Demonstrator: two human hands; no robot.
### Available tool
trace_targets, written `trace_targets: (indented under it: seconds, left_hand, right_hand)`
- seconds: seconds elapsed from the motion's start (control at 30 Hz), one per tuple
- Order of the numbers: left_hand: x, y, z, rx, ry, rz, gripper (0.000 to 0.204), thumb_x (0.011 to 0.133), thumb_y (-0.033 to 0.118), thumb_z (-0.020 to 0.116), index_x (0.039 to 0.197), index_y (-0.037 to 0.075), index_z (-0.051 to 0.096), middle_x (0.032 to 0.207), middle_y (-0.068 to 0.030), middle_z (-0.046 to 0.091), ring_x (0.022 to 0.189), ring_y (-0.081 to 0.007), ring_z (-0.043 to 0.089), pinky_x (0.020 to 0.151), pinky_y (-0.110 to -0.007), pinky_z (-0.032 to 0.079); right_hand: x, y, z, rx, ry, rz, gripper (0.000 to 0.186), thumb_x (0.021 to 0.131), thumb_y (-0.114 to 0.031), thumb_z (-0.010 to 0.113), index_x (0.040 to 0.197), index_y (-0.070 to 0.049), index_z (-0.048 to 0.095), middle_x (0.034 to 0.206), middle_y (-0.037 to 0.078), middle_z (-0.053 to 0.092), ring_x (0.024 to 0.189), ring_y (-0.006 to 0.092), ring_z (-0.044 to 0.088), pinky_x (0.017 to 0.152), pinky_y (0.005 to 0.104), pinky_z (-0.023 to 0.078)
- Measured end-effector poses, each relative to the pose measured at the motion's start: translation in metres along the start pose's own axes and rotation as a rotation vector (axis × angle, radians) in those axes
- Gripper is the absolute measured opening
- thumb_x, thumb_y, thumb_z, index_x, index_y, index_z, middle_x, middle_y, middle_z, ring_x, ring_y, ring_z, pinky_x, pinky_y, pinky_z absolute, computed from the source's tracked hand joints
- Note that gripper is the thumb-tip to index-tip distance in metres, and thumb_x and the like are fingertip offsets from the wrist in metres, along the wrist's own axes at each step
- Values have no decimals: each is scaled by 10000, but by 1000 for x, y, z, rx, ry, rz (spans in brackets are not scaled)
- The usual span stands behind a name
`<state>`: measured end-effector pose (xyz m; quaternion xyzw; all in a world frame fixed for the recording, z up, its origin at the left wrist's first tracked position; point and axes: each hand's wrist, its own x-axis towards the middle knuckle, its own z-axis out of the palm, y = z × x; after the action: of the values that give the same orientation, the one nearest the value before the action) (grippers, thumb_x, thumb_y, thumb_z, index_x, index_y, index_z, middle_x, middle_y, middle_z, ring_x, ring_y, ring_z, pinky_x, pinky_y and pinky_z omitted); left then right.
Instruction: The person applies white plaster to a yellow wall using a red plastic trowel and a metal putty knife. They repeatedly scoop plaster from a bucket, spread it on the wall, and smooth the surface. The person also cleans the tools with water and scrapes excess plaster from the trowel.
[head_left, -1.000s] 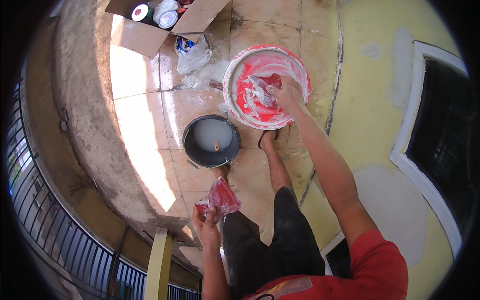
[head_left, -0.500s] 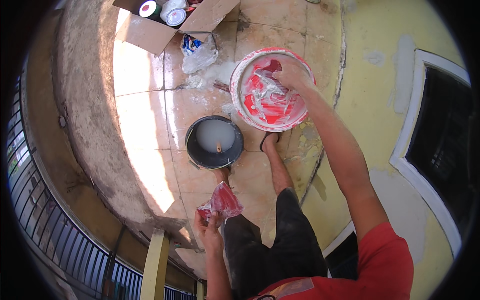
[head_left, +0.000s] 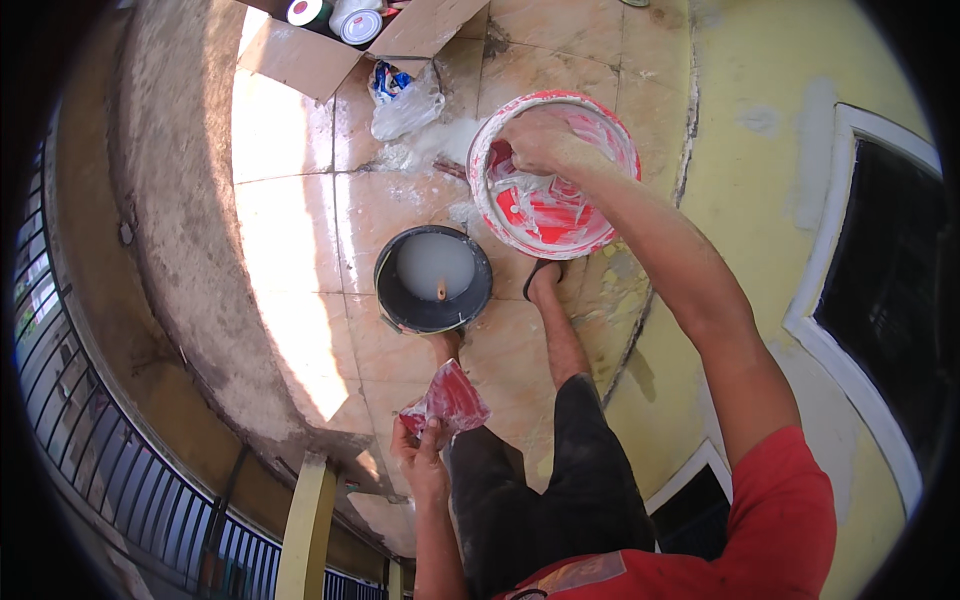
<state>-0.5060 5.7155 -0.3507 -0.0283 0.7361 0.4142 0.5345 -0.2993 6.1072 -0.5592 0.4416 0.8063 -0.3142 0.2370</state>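
My left hand (head_left: 428,462) pinches a red plastic putty spreader (head_left: 458,398) streaked with white paste, which looks folded or doubled with a second piece. It is held in front of my left thigh. My right hand (head_left: 538,143) reaches into a round red tub (head_left: 630,140) with a white-smeared rim. In its closed fingers is a small red scraper (head_left: 499,158), mostly hidden by the hand and pressed near the tub's left inner wall. White putty (head_left: 530,190) lies in thin streaks and lumps over the tub's red bottom.
A black bucket (head_left: 388,300) of cloudy water, with a wooden-looking handle tip in it, stands left of the tub. Beyond are a plastic bag (head_left: 408,110) and an open cardboard box (head_left: 300,58) with cans. A yellow wall (head_left: 745,210) with windows rises at right.
My right hand has moved left inside the tub, carrying the red scraper from the middle toward the left wall. My left hand keeps its hold on the spreader, nearly still.
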Motion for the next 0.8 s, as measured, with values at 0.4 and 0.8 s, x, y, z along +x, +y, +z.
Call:
trace_targets:
  seconds: [0.4, 0.8]
  left_hand:
    - [2, -3, -2, 47, -27, 38, 242, 948, 65, 685, 1180, 41, 618, 1078, -45, 687, 955, -141, 661, 857, -321, 542]
    - [132, 13, 129, 325, -316, 320, 206, 991, 45, 626, 1188, -14, 616, 1069, -67, 682, 951, -125, 642, 846, -270, 535]
  right_hand:
    - [-107, 18, 12, 188, 79, 68, 380, 843, -174, 686, 1220, -161, 733, 1115, 132, 743, 1085, 347, 696, 926, 484, 545]
    - [-161, 77, 91, 707, 664, 654, 386, 851, -238, 695, 1206, -89, 713, 1012, 206, 745, 996, 414, 701, 892, 486, 554]
